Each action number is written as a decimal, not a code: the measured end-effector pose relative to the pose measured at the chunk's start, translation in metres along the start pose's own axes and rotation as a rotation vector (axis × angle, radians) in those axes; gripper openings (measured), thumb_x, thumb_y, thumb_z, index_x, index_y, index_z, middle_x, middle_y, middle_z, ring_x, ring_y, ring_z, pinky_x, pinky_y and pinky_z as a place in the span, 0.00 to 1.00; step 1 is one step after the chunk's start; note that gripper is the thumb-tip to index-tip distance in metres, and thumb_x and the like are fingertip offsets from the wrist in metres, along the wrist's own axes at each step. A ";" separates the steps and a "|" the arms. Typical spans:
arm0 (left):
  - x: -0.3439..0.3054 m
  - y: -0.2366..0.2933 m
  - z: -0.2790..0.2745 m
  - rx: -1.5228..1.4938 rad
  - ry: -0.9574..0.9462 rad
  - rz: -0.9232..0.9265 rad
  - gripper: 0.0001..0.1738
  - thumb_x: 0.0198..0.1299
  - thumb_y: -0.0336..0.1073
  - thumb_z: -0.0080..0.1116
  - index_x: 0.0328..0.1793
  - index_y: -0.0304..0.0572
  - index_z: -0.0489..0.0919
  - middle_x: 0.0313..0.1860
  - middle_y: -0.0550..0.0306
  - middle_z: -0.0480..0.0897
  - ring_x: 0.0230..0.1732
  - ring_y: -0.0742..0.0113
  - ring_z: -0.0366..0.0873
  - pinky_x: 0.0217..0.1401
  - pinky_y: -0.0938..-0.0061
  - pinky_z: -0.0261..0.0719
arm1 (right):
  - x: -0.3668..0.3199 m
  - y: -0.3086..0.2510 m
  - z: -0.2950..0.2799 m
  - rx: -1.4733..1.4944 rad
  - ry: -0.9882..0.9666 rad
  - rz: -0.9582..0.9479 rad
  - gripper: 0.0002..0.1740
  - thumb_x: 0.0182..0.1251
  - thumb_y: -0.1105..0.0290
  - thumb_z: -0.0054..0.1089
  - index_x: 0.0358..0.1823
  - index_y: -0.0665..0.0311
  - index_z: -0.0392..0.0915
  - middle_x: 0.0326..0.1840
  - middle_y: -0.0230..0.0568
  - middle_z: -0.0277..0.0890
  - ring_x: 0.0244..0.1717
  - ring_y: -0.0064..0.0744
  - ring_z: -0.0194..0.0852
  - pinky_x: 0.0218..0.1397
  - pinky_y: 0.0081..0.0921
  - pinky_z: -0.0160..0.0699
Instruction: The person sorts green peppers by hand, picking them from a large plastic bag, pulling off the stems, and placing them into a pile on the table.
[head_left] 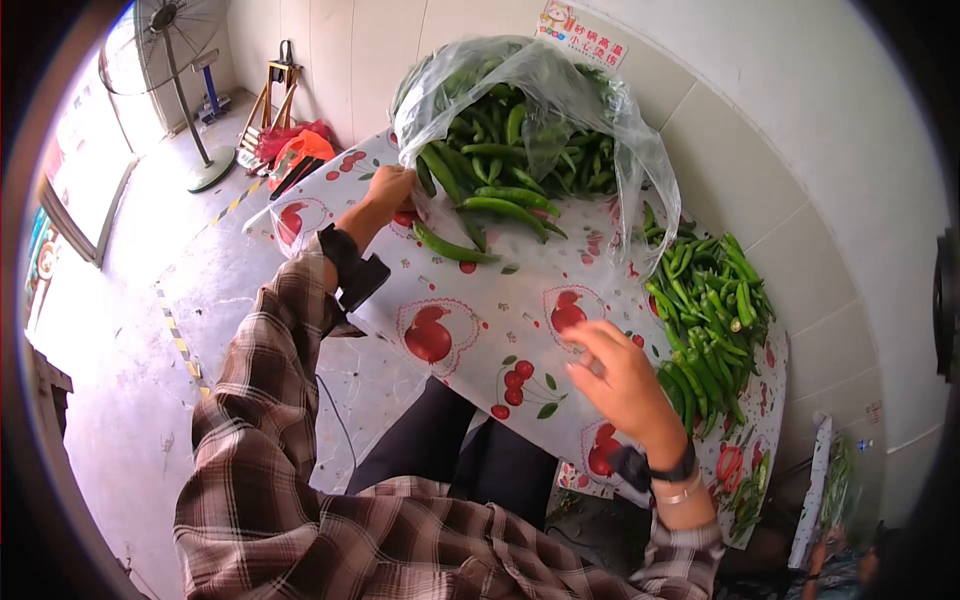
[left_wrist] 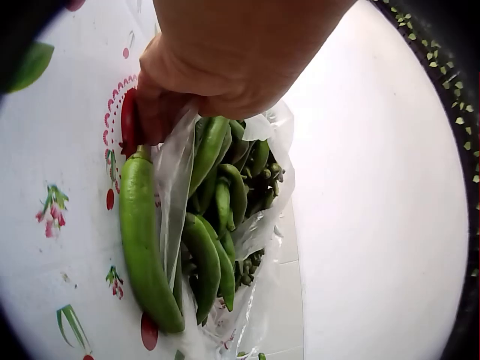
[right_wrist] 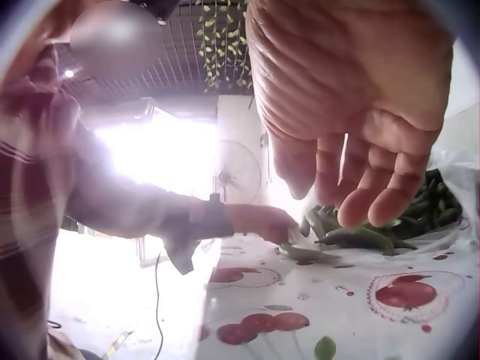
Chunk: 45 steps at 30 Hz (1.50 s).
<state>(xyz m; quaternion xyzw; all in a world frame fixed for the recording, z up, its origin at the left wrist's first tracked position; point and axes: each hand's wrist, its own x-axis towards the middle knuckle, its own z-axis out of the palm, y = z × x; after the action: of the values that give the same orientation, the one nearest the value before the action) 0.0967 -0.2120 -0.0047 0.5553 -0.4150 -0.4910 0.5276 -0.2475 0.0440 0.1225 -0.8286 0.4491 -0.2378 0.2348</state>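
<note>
Seen from the head, with 12 o'clock straight away from the person, the loose green pepper (head_left: 452,243) lies on the bench (head_left: 500,310) just outside the mouth of the clear bag (head_left: 640,170), at about 4 o'clock from the left hand (head_left: 392,190). Its long axis runs roughly from 10 to 4 o'clock, the stem end close by the left fingers, which pinch the bag's edge; whether they also touch the stem, I cannot tell. The right hand (head_left: 630,390) is farther off, above the bench, its fingers relaxed, slightly bent and holding nothing; from there the pepper lies at about 10 o'clock, and the heaped peppers (head_left: 712,320) at about 2 o'clock. The left hand is plainly nearer.
</note>
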 end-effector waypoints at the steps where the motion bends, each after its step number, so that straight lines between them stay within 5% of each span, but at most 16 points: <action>1: 0.003 0.000 -0.004 0.040 0.001 0.001 0.09 0.61 0.32 0.53 0.36 0.32 0.80 0.32 0.51 0.83 0.30 0.59 0.84 0.38 0.66 0.88 | 0.022 0.003 0.004 -0.009 -0.051 -0.013 0.19 0.60 0.74 0.60 0.53 0.69 0.74 0.51 0.47 0.73 0.36 0.38 0.78 0.41 0.30 0.78; 7: -0.004 0.017 -0.010 0.058 0.098 0.086 0.12 0.61 0.30 0.54 0.49 0.33 0.75 0.38 0.55 0.81 0.37 0.63 0.83 0.38 0.65 0.87 | 0.138 0.038 0.067 -0.093 -0.090 -0.184 0.25 0.59 0.72 0.59 0.59 0.68 0.70 0.60 0.52 0.69 0.47 0.50 0.79 0.49 0.43 0.78; 13: 0.005 0.027 -0.006 -0.332 0.090 0.011 0.09 0.62 0.28 0.47 0.44 0.33 0.77 0.31 0.54 0.80 0.30 0.64 0.80 0.34 0.64 0.85 | 0.177 0.038 0.103 -0.326 -0.150 -0.060 0.23 0.60 0.67 0.60 0.57 0.62 0.73 0.57 0.47 0.71 0.48 0.55 0.76 0.54 0.45 0.75; 18: 0.026 0.020 0.005 -0.458 0.226 -0.074 0.10 0.56 0.32 0.47 0.29 0.35 0.77 0.26 0.54 0.74 0.22 0.65 0.70 0.23 0.64 0.67 | 0.176 0.048 0.105 -0.329 -0.139 -0.077 0.17 0.59 0.67 0.61 0.51 0.61 0.77 0.50 0.45 0.74 0.48 0.53 0.77 0.51 0.43 0.76; 23: 0.007 0.035 0.003 -0.477 0.203 -0.102 0.09 0.56 0.33 0.47 0.27 0.39 0.77 0.25 0.56 0.74 0.22 0.65 0.70 0.22 0.62 0.65 | 0.165 0.056 0.099 -0.191 -0.113 -0.158 0.15 0.59 0.71 0.62 0.48 0.63 0.76 0.46 0.45 0.75 0.46 0.51 0.78 0.47 0.39 0.78; 26: -0.006 0.043 -0.013 -0.584 0.028 -0.062 0.11 0.62 0.33 0.44 0.27 0.48 0.74 0.19 0.67 0.71 0.16 0.72 0.64 0.18 0.77 0.58 | 0.158 0.051 0.093 -0.032 -0.052 -0.231 0.14 0.58 0.75 0.62 0.46 0.66 0.75 0.44 0.44 0.75 0.43 0.48 0.79 0.45 0.35 0.78; 28: 0.005 0.039 -0.026 -0.623 0.082 -0.080 0.11 0.62 0.34 0.44 0.27 0.48 0.74 0.19 0.67 0.71 0.16 0.73 0.64 0.19 0.77 0.58 | 0.155 0.047 0.087 0.096 -0.014 -0.255 0.15 0.59 0.77 0.62 0.47 0.67 0.73 0.42 0.44 0.76 0.38 0.41 0.80 0.43 0.31 0.79; 31: -0.004 0.039 -0.028 -0.630 0.125 -0.107 0.12 0.64 0.34 0.44 0.26 0.49 0.72 0.18 0.69 0.68 0.17 0.75 0.62 0.19 0.79 0.57 | 0.143 0.033 0.074 0.257 0.022 -0.188 0.13 0.60 0.80 0.59 0.47 0.67 0.71 0.41 0.48 0.77 0.34 0.44 0.79 0.38 0.32 0.78; 34: -0.023 0.045 -0.030 -0.667 -0.018 -0.081 0.14 0.66 0.35 0.43 0.24 0.52 0.68 0.18 0.73 0.63 0.15 0.78 0.57 0.18 0.80 0.53 | 0.133 0.031 0.062 0.306 0.071 -0.177 0.13 0.62 0.79 0.59 0.47 0.68 0.70 0.39 0.47 0.78 0.29 0.35 0.78 0.34 0.27 0.77; 37: -0.077 0.067 -0.014 -0.651 0.084 -0.087 0.10 0.66 0.36 0.45 0.33 0.48 0.75 0.22 0.65 0.74 0.19 0.74 0.67 0.20 0.75 0.63 | 0.121 0.024 0.047 0.344 0.075 -0.088 0.12 0.63 0.78 0.59 0.47 0.67 0.70 0.37 0.42 0.77 0.28 0.26 0.77 0.32 0.24 0.76; 41: -0.104 0.060 -0.028 -0.673 -0.106 -0.025 0.11 0.68 0.39 0.48 0.34 0.49 0.77 0.24 0.69 0.76 0.20 0.77 0.70 0.21 0.80 0.66 | 0.105 0.019 0.024 0.452 0.086 -0.052 0.10 0.65 0.78 0.58 0.46 0.66 0.71 0.36 0.35 0.76 0.28 0.19 0.74 0.31 0.19 0.75; 42: -0.111 0.067 -0.013 -0.672 0.158 -0.071 0.11 0.69 0.41 0.48 0.35 0.49 0.78 0.24 0.70 0.76 0.19 0.78 0.70 0.20 0.80 0.66 | 0.102 0.018 0.017 0.559 0.117 -0.025 0.08 0.66 0.77 0.57 0.45 0.66 0.71 0.36 0.33 0.76 0.27 0.17 0.73 0.31 0.18 0.74; 45: -0.113 0.059 -0.028 -0.681 0.138 -0.070 0.11 0.69 0.40 0.48 0.36 0.48 0.78 0.24 0.69 0.76 0.19 0.77 0.70 0.20 0.79 0.67 | 0.094 0.025 -0.001 0.662 0.192 -0.015 0.06 0.68 0.75 0.56 0.44 0.65 0.72 0.36 0.29 0.76 0.27 0.14 0.71 0.30 0.15 0.74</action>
<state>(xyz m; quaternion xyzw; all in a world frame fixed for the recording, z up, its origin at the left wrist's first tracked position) 0.1079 -0.1019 0.0653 0.3934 -0.1715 -0.5803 0.6921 -0.2187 -0.0483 0.1259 -0.6845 0.3615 -0.4492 0.4461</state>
